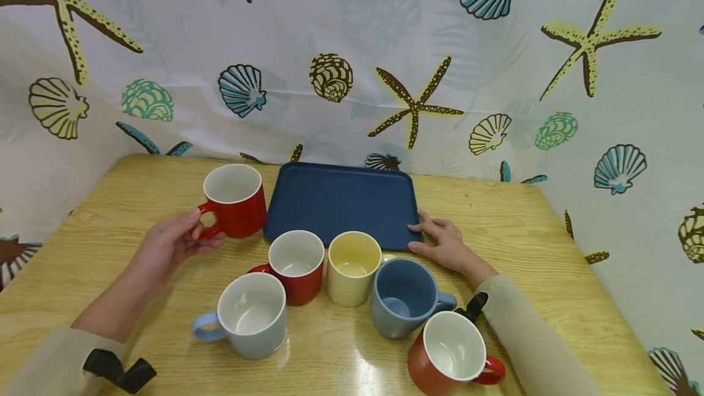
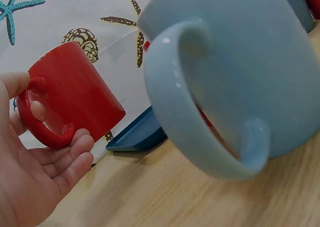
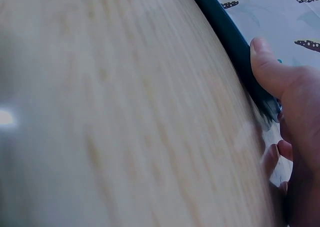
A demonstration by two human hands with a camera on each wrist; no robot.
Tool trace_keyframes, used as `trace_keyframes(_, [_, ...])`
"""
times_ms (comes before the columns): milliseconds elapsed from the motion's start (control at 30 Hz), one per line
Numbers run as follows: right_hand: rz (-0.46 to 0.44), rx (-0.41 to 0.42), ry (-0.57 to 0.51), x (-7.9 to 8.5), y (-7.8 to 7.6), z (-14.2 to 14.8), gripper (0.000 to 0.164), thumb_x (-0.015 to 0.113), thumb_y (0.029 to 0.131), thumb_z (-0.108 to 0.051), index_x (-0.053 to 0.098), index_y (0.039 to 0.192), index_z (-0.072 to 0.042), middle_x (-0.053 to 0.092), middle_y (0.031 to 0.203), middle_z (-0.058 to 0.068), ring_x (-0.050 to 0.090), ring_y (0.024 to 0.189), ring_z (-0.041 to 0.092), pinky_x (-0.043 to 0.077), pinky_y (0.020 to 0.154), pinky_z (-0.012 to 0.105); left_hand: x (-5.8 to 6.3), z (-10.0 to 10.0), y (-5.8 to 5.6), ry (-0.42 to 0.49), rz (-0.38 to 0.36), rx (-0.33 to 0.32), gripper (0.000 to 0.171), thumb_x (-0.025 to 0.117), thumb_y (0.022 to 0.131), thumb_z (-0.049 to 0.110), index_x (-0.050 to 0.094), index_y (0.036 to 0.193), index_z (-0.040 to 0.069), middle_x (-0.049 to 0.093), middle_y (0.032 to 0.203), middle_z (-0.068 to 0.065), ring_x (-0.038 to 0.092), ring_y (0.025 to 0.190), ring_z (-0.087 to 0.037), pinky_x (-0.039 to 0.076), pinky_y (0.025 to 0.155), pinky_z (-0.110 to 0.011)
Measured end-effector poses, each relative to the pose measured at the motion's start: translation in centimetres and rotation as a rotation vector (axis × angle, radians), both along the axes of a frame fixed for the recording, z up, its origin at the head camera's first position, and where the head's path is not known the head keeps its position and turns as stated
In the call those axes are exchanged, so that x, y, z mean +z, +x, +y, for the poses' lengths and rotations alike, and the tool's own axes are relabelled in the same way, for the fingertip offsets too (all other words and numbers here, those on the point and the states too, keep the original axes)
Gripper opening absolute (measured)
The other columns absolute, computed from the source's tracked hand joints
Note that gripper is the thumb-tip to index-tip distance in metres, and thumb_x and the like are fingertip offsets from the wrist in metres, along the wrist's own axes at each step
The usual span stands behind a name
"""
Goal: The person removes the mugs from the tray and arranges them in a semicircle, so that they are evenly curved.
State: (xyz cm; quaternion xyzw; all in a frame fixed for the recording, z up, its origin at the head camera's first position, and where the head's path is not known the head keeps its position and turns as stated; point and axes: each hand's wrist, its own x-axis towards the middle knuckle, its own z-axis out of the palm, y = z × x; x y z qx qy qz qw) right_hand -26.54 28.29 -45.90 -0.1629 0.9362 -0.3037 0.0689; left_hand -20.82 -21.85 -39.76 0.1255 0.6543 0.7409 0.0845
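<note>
My left hand (image 1: 178, 237) grips the handle of a red mug (image 1: 238, 206) with a white inside, just left of the dark blue tray (image 1: 341, 206). In the left wrist view the red mug (image 2: 75, 94) appears raised off the table, thumb and fingers around its handle. My right hand (image 1: 442, 240) rests at the tray's front right corner, its thumb and fingertips touching the edge. The right wrist view shows the thumb of my right hand (image 3: 305, 112) against the rim of the tray (image 3: 230, 42); the other fingers are partly hidden.
In front of the tray stand a second red mug (image 1: 299, 271), a yellow mug (image 1: 349, 283), a light blue mug (image 1: 255, 322), a blue mug (image 1: 393, 310) and a third red mug (image 1: 440, 359). A shell-patterned cloth (image 1: 330, 29) hangs behind the wooden table (image 1: 484, 212).
</note>
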Motion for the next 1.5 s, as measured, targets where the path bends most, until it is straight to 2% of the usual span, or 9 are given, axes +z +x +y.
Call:
trace_keyframes(300, [-0.01, -0.004, 0.011, 0.0, 0.0, -0.1, 0.057, 0.057, 0.086, -0.052, 0.053, 0.133, -0.021, 0.013, 0.155, -0.001, 0.016, 0.133, 0.029, 0.006, 0.104, 0.057, -1.1, -1.4, 2.0, 0.013, -0.016, 0.013, 0.036, 0.037, 0.102, 0.024, 0.045, 0.074, 0.002, 0.061, 0.082, -0.009, 0.067, 0.089, -0.022, 0.052, 0.079, -0.027])
trace_keyframes(567, [-0.016, -0.015, 0.02, 0.0, -0.1, 0.1, 0.058, 0.057, 0.086, -0.055, 0.052, 0.134, -0.023, 0.013, 0.155, -0.002, 0.016, 0.133, 0.029, 0.009, 0.104, 0.057, -1.9, -2.6, 3.8, 0.108, -0.03, -0.006, 0.036, 0.034, 0.103, 0.019, 0.046, 0.072, 0.004, 0.058, 0.078, -0.01, 0.067, 0.088, -0.027, 0.053, 0.079, -0.032])
trace_keyframes(967, [-0.016, -0.007, 0.016, 0.0, 0.0, 0.0, 0.059, 0.056, 0.086, -0.055, 0.052, 0.134, -0.021, 0.013, 0.155, -0.001, 0.016, 0.133, 0.03, 0.01, 0.104, 0.058, -2.7, -4.1, 6.5, 0.178, -0.057, -0.026, 0.038, 0.028, 0.103, 0.013, 0.045, 0.071, 0.002, 0.058, 0.083, -0.01, 0.066, 0.092, -0.027, 0.052, 0.081, -0.032])
trace_keyframes(1267, [-0.015, -0.016, 0.018, 0.0, 0.0, -0.1, 0.059, 0.056, 0.085, -0.055, 0.052, 0.134, -0.022, 0.013, 0.155, -0.001, 0.016, 0.132, 0.029, 0.009, 0.104, 0.057, -4.2, -4.9, 8.5, 0.262, -0.095, -0.036, 0.04, 0.023, 0.104, 0.013, 0.044, 0.072, 0.0, 0.063, 0.101, -0.009, 0.064, 0.098, -0.029, 0.051, 0.084, -0.036])
trace_keyframes(1367, [-0.018, -0.017, 0.022, 0.1, 0.0, -0.2, 0.059, 0.056, 0.086, -0.055, 0.052, 0.134, -0.021, 0.013, 0.155, 0.0, 0.016, 0.132, 0.03, 0.009, 0.104, 0.057, -4.3, -5.1, 9.0, 0.24, -0.099, -0.023, 0.04, 0.023, 0.104, 0.014, 0.043, 0.073, -0.001, 0.062, 0.102, -0.009, 0.063, 0.099, -0.028, 0.051, 0.084, -0.036])
trace_keyframes(1500, [-0.019, -0.017, 0.022, 0.1, 0.0, -0.2, 0.059, 0.056, 0.086, -0.054, 0.052, 0.134, -0.021, 0.013, 0.155, 0.0, 0.016, 0.132, 0.03, 0.009, 0.104, 0.058, -4.4, -5.5, 9.7, 0.23, -0.135, -0.022, 0.041, 0.023, 0.104, 0.015, 0.043, 0.072, -0.001, 0.059, 0.093, -0.011, 0.063, 0.101, -0.027, 0.051, 0.084, -0.036])
